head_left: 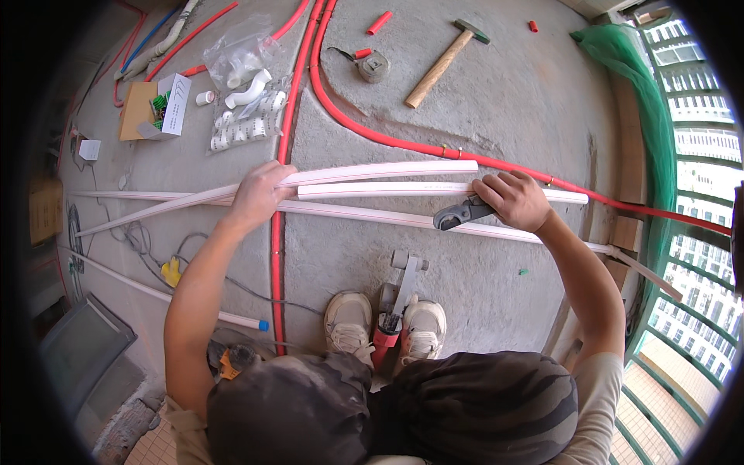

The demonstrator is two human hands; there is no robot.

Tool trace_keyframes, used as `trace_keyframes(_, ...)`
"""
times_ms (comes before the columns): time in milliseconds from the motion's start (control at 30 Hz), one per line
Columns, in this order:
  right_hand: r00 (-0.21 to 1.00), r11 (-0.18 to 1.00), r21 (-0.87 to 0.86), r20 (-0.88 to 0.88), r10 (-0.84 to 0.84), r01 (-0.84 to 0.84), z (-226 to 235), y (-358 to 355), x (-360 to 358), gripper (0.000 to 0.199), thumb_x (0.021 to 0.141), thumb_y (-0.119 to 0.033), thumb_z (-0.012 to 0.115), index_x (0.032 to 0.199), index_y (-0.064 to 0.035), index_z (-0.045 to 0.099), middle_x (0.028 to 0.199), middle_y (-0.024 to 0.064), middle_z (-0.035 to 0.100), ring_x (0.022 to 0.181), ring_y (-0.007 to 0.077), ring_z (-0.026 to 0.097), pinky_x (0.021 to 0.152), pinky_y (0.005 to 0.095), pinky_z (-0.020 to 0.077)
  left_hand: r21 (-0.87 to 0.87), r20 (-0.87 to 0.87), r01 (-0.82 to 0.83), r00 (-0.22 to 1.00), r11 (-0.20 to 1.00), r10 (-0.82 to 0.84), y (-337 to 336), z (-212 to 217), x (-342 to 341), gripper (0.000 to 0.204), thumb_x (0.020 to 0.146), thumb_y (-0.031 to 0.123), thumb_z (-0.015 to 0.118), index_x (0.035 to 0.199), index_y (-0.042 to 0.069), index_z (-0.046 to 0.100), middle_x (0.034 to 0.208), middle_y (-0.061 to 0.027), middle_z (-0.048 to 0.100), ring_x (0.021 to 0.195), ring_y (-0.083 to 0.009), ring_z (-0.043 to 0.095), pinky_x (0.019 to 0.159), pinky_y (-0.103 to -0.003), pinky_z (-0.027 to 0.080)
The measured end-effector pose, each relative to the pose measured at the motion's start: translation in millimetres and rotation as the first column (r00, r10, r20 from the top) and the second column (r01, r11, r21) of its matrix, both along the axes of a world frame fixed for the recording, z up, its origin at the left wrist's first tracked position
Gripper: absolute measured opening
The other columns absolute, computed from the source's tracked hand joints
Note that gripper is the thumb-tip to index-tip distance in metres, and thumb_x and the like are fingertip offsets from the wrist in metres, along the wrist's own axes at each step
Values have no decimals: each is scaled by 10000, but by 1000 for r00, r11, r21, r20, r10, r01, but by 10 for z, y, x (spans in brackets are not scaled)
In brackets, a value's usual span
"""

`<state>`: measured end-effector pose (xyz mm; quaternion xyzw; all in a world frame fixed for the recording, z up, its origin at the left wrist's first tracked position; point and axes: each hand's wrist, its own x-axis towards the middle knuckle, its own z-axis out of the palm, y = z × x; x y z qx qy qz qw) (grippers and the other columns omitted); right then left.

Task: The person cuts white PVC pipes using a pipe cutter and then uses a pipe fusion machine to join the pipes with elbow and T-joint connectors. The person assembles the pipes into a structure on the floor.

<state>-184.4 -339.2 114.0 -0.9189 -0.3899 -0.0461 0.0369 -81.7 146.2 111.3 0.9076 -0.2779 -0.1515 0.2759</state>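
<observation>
Several long white plastic pipes [387,169] lie across the concrete floor in front of me. My left hand [260,194] is closed over two of them near their left part. My right hand [513,200] grips a dark pipe cutter [457,215], its jaw resting against the short white pipe [372,189] and the long one below it. My two white shoes [349,322] stand just below the pipes, with a grey and red tool [397,298] between them.
Red conduits [283,155] run across the floor under the pipes. Farther away lie a wooden hammer [443,62], a tape measure [373,67], bags of white pipe fittings [244,108] and a small open box [159,108]. A green net [651,116] and railing border the right.
</observation>
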Motion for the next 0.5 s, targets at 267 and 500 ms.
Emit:
trace_keyframes(267, 1000, 1000, 6, -9, 18, -18, 148, -65, 10, 304, 850, -187, 664, 1131, -84, 609, 934, 24, 624, 823, 190, 651, 688, 352, 529, 35, -18, -17, 1000, 999, 18, 6, -3, -125, 316, 841, 82, 749, 1146, 45, 672, 1022, -155, 641, 972, -373, 635, 844, -439, 501)
trace_keyframes(500, 1000, 1000, 15, 0, 15, -15, 189, -166, -64, 305, 852, -187, 660, 1134, -78, 615, 929, 24, 625, 822, 194, 647, 708, 347, 529, 29, -12, 0, 1000, 1000, 0, -24, 65, -203, 383, 814, 75, 766, 1178, 5, 668, 1034, -168, 628, 975, -362, 641, 864, -405, 502)
